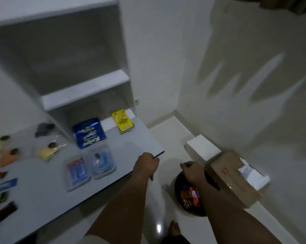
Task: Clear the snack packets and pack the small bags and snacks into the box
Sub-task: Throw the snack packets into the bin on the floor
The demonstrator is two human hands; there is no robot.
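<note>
My right hand is a closed fist above a black bin on the floor, which holds a red snack packet. My left hand is curled at the table's right edge; a pale sliver shows under it, too blurred to identify. A brown cardboard box with white paper inside stands right of the bin. On the table lie a blue snack packet, a yellow packet, two clear blister packs and small yellow and orange bags.
A white shelf unit stands at the back of the table. A white box sits on the floor behind the cardboard box. Several small snack bars lie at the table's left edge. My bare foot is near the bin.
</note>
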